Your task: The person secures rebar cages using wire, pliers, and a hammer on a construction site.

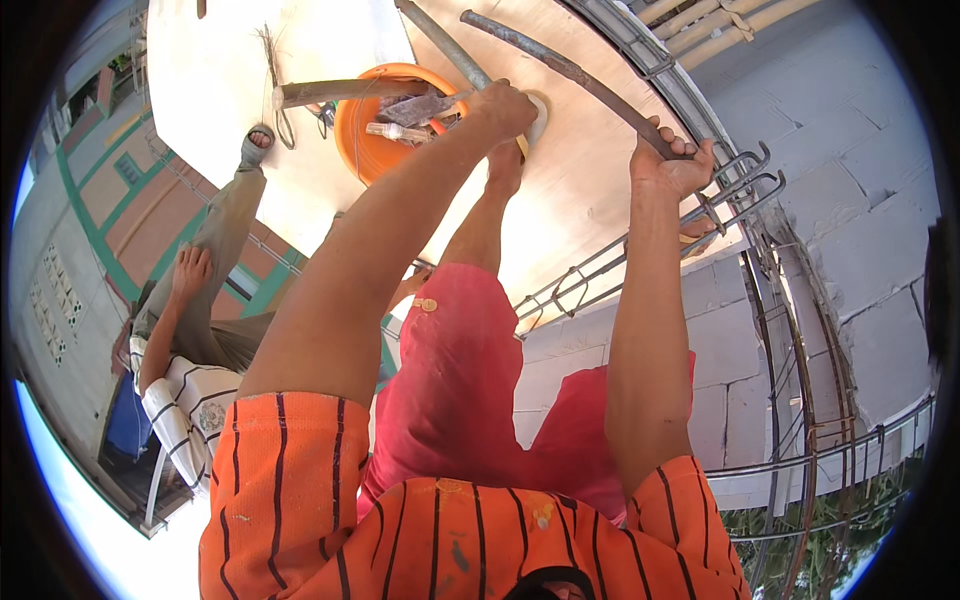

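Note:
My left hand (503,108) is closed around the near end of a grey metal pipe (445,45), which runs up and left to the top of the picture. Farther right, my right hand (675,165) has its fingers wrapped round the lower end of a dark, curved metal bar (565,68). Left of my left hand sits an orange basin (358,145). Inside it are a grey flat-bladed tool (415,108) and a clear plastic bottle-like piece (396,132). A brown stick (345,92) lies across the basin's rim.
Pale boards (570,190) lie under my feet. Steel rebar (590,285) with hooked ends runs along their right edge, beside a grey block wall (830,150). A bundle of thin wire (270,60) lies near the stick. At left is another person in a striped shirt (190,395), one sandalled foot (258,143) on the boards.

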Action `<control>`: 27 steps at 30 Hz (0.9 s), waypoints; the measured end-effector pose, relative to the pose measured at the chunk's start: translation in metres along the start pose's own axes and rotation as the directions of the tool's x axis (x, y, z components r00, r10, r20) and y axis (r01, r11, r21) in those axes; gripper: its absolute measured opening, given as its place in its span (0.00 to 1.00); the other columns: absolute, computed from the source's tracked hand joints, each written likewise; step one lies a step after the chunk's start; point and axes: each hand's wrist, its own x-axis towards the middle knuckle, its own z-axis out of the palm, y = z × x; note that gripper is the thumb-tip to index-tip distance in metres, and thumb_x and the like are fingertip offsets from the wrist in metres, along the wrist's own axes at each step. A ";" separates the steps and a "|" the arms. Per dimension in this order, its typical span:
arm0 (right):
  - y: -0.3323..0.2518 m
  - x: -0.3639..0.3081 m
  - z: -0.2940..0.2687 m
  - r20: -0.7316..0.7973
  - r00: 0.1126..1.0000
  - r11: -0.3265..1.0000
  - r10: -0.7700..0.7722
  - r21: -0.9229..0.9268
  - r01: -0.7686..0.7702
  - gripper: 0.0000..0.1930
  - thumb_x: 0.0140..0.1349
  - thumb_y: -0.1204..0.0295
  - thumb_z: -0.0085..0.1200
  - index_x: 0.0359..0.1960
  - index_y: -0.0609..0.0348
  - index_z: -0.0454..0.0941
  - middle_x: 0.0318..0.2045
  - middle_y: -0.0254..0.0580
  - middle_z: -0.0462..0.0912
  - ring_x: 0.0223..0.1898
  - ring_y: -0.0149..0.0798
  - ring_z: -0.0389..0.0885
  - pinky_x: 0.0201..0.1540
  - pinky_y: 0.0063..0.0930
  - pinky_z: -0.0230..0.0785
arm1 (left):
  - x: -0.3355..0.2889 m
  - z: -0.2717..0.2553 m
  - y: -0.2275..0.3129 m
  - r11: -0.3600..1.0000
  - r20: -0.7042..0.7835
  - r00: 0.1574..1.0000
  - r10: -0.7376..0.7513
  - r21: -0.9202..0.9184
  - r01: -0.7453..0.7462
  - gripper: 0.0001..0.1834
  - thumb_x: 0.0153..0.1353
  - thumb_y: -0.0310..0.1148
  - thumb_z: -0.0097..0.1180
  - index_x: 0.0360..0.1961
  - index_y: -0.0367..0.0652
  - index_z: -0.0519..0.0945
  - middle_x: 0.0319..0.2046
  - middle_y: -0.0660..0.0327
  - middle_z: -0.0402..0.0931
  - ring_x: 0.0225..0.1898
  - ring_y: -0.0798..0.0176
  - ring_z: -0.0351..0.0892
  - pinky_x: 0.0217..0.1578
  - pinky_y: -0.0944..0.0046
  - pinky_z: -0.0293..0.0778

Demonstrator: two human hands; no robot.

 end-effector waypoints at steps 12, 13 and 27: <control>0.083 0.154 -0.117 -0.019 0.897 0.744 0.441 -0.552 -0.377 0.34 0.73 0.47 0.22 0.70 0.62 0.48 0.69 0.48 0.55 0.71 0.50 0.52 0.71 0.54 0.47 | 0.053 0.055 0.014 0.902 -0.151 0.938 -0.311 -0.358 0.242 0.08 0.57 0.35 0.57 0.36 0.47 0.84 0.39 0.59 0.82 0.45 0.61 0.79 0.46 0.54 0.70; 0.078 0.158 -0.123 -0.026 0.911 0.680 0.412 -0.656 -0.326 0.32 0.74 0.51 0.21 0.69 0.63 0.48 0.69 0.51 0.54 0.72 0.50 0.50 0.72 0.52 0.46 | 0.046 0.042 0.022 0.912 -0.227 0.931 -0.285 -0.364 0.190 0.11 0.57 0.35 0.56 0.39 0.46 0.84 0.41 0.57 0.82 0.49 0.57 0.78 0.50 0.47 0.68; -0.018 0.110 0.021 0.881 0.467 -0.532 -0.076 -0.432 0.728 0.18 0.60 0.61 0.53 0.44 0.61 0.81 0.39 0.46 0.83 0.45 0.43 0.80 0.52 0.37 0.68 | -0.018 0.052 0.145 -0.088 0.154 0.932 -0.328 -0.987 0.132 0.29 0.58 0.40 0.58 0.58 0.38 0.69 0.52 0.47 0.75 0.51 0.48 0.78 0.50 0.56 0.73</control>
